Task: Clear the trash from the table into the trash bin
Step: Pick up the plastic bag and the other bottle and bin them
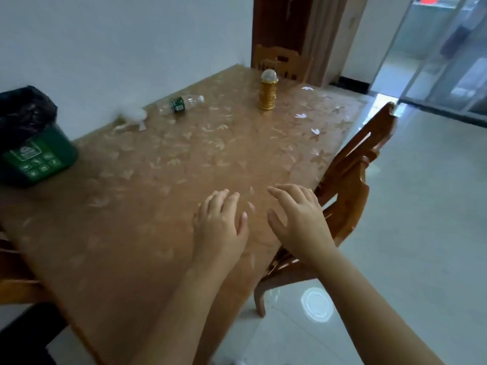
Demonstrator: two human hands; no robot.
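On the brown wooden table with a leaf-patterned cover, the green plastic trash bin lined with a black bag stands at the left edge. Along the far side lie a crumpled white tissue and, just right of it, a clear plastic bottle on its side. Further right a gold cylindrical lantern stands upright, with wooden chairs behind it and at the table's right edge.

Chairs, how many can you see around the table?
3: one chair on the right side, one at the far end, part of one on the left.
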